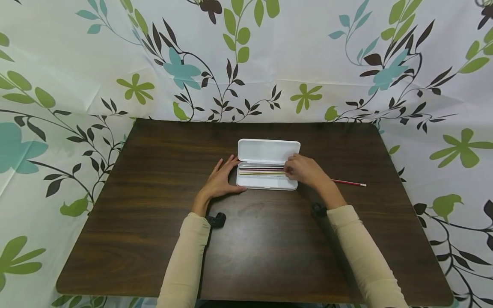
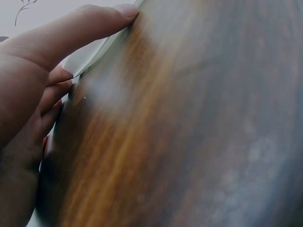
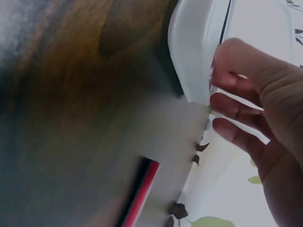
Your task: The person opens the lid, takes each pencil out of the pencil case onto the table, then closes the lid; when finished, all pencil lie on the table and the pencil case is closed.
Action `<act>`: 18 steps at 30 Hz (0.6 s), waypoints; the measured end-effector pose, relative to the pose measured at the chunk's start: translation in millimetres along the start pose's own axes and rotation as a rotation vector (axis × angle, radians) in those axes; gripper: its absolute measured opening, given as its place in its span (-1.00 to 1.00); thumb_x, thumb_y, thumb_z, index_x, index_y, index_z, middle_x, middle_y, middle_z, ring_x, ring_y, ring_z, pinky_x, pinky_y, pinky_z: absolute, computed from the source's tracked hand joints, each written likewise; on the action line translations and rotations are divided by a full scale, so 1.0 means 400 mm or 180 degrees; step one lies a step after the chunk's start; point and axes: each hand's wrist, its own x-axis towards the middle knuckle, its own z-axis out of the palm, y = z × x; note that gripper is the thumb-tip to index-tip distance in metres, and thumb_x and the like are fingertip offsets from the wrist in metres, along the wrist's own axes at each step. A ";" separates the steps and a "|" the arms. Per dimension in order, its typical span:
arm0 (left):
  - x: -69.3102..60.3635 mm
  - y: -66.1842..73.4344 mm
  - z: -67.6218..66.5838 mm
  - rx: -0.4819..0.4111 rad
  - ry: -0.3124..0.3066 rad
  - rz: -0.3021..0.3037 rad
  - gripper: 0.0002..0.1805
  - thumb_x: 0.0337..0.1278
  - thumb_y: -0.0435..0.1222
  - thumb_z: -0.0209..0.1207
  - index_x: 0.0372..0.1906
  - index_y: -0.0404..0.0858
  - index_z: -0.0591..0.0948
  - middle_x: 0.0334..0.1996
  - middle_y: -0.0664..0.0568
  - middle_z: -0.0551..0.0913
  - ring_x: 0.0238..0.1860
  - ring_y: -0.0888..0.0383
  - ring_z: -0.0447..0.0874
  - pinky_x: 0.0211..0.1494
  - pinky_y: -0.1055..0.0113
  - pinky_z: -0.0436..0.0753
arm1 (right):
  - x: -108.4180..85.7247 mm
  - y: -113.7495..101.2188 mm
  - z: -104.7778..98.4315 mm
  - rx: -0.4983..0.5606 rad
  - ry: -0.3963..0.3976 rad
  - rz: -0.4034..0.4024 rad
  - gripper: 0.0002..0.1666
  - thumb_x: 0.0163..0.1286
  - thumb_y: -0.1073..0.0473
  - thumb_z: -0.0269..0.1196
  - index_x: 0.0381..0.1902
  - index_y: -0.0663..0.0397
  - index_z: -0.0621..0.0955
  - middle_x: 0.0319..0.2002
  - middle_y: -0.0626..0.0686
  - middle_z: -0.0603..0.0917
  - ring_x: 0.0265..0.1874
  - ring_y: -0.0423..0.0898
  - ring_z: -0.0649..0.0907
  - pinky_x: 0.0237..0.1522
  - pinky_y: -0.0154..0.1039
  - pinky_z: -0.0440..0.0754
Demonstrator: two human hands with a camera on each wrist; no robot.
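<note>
A white pencil case [image 1: 267, 184] lies on the table with its lid [image 1: 268, 150] raised toward the back. Several slim pencils [image 1: 259, 170] lie side by side in it, one of them yellowish. My left hand [image 1: 222, 179] is spread along the case's left end, with the thumb at the front corner; in the left wrist view the thumb [image 2: 71, 35] touches the white rim. Over the right end, my right hand [image 1: 306, 171] has curled fingers and pinches the end of a pencil, its fingertips partly hiding the contact. The case's end [image 3: 191, 47] shows beside the right fingers.
A red pencil [image 1: 349, 183] with a pale tip lies on the table right of the case, partly behind the right forearm. The dark wooden table [image 1: 265, 248] has a patterned cloth [image 1: 265, 55] behind it and at its sides.
</note>
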 end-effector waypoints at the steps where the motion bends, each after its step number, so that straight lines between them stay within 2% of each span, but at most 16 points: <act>1: 0.000 0.001 0.000 -0.0009 0.0003 0.0008 0.09 -0.22 0.17 0.47 0.46 -0.13 0.27 0.52 0.08 0.08 0.53 0.11 -0.15 0.51 0.09 -0.30 | -0.002 0.002 0.001 0.0128 0.0014 0.0043 -0.87 0.12 0.27 0.45 -0.37 0.02 0.70 -0.36 -0.06 0.61 -0.32 -0.09 0.51 -0.26 -0.10 0.56; 6: -0.002 0.003 -0.002 -0.0024 0.0013 0.0026 0.09 -0.22 0.16 0.48 0.46 -0.13 0.27 0.52 0.07 0.08 0.53 0.09 -0.14 0.51 0.08 -0.28 | -0.022 0.019 0.011 0.0915 0.0155 0.0096 -0.84 0.16 0.30 0.44 -0.27 0.09 0.73 -0.34 -0.05 0.66 -0.32 -0.10 0.57 -0.23 -0.12 0.59; 9: -0.002 0.005 -0.003 -0.0035 0.0026 0.0021 0.08 -0.22 0.14 0.49 0.45 -0.15 0.28 0.52 0.04 0.10 0.53 0.09 -0.13 0.51 0.07 -0.27 | -0.036 0.025 0.017 0.1235 0.0271 0.0034 -0.80 0.18 0.32 0.44 -0.20 0.12 0.75 -0.31 -0.05 0.69 -0.33 -0.10 0.58 -0.24 -0.12 0.59; 12: -0.001 0.005 -0.005 -0.0031 0.0026 0.0015 0.08 -0.22 0.14 0.49 0.45 -0.16 0.28 0.51 0.02 0.11 0.53 0.08 -0.13 0.51 0.07 -0.27 | -0.048 0.028 0.020 0.1409 0.0360 0.0003 -0.78 0.19 0.33 0.43 -0.17 0.11 0.76 -0.29 -0.05 0.70 -0.33 -0.09 0.57 -0.26 -0.13 0.57; 18: -0.002 0.006 -0.005 -0.0009 0.0010 0.0029 0.08 -0.21 0.15 0.48 0.46 -0.15 0.27 0.52 0.04 0.09 0.53 0.08 -0.13 0.51 0.06 -0.27 | -0.065 0.034 0.015 0.1509 0.0450 0.0049 -0.75 0.19 0.36 0.42 -0.14 0.11 0.76 -0.23 -0.01 0.71 -0.29 -0.03 0.58 -0.24 -0.11 0.56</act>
